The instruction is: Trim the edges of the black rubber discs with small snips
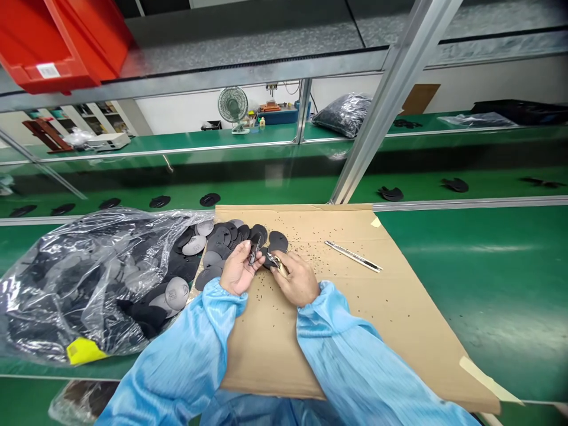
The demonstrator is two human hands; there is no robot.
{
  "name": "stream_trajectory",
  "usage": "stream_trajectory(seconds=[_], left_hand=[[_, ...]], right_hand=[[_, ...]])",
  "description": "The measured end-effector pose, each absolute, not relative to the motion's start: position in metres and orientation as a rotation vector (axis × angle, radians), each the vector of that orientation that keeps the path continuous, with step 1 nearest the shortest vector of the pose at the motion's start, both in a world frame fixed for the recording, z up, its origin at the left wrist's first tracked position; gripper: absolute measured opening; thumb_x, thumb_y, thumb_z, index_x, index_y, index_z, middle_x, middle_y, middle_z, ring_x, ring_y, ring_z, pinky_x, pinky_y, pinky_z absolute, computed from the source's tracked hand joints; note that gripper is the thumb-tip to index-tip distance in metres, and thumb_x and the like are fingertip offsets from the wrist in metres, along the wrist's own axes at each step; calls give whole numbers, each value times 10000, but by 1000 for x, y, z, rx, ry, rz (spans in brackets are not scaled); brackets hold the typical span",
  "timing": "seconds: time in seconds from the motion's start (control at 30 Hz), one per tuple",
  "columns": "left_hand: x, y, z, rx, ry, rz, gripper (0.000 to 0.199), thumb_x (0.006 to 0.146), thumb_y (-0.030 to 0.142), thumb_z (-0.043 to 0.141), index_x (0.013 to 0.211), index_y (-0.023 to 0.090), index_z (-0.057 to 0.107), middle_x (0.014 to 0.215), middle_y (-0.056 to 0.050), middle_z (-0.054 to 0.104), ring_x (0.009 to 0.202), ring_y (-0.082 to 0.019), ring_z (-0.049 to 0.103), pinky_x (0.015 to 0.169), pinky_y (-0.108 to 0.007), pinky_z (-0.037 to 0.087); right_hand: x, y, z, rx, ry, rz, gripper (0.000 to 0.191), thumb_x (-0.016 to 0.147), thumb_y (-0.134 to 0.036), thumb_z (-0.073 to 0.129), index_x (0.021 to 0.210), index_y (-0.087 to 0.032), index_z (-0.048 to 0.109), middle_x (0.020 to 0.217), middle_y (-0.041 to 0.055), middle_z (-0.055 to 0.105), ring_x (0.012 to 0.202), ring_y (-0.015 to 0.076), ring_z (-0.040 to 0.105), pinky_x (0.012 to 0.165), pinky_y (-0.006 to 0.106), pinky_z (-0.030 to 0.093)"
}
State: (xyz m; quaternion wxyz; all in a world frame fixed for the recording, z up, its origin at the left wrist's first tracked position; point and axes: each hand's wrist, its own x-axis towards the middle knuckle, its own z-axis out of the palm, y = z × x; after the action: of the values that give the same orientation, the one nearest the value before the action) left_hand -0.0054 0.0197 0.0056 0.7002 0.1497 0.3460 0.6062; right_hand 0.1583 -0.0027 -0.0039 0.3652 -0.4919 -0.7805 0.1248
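1. L hand (239, 269): palm partly up, fingers curled, thumb + fingertips pinching small dk part (254, 251). Part looks thin, narrow, stiff, w/ a slight sheen; exact shape too small to tell.
2. R hand (298, 278): back of hand up, fingers closed round hand tool (279, 264), metallic at front, yellowish handle; type unclear, mostly hidden by fingers.
3. Dk part lies btwn L thumb & fingertips, sticking up past them, just L of tool's front end. Contact btwn part & tool: can't tell.
4. Blk disc (267, 258) sits btwn the two hands, near R fingertips; held or lying, can't tell.
5. Disc pile (220, 238): flat, matte, round-to-oval pcs, blk & dk gray, overlapping on L far corner of cardboard (266, 349). One disc (278, 241) at pile's R edge, just beyond hands.
6. Cardboard: tan, smooth, dull; tiny dk specks scattered, densest beyond & R of R hand. Pale tape at R corners.
7. Pens or similar slim sticks (354, 255): white/blk, side by side, lying at a slant R of hands.
8. Clear plastic bag (89, 278), L of cardboard: crinkled, glossy, full of blk/gray discs, some spilling from its open side; yellow label (84, 351) near bottom.
9. Sleeves (177, 349): lt blue, shiny, wrinkled, gathered at wrists.
10. Green bench (470, 278): smooth, reflective, under cardboard. Row of dk discs (160, 202) on green surface beyond.
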Motion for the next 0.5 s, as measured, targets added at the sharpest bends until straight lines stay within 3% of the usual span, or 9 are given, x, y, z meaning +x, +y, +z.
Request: stream_trajectory(seconds=[0.1,0.23,0.5], left_hand=[[-6,19,6,336,783,1337,119,820,171,642,915,150,574,717,-8,612,591,-103,600,574,-237,535],[-8,18,9,390,712,1297,264,758,208,707,988,169,583,735,-3,580,535,-81,524,432,-175,392],[-10,16,8,503,631,1176,228,753,220,677,960,158,602,662,16,483,448,-63,412,380,-173,260]], right_hand=[[158,-2,-4,-1247,-2000,324,314,858,-237,533,1163,-202,597,926,60,614,833,199,584,777,293,457],[159,-3,-4,-1210,-2028,341,314,865,-237,525,1170,-200,590,897,56,602,833,198,579,774,291,460],[157,-8,-1,-1163,-2231,328,324,874,-234,524,1190,-193,577,882,57,598,843,198,583,762,284,465]])
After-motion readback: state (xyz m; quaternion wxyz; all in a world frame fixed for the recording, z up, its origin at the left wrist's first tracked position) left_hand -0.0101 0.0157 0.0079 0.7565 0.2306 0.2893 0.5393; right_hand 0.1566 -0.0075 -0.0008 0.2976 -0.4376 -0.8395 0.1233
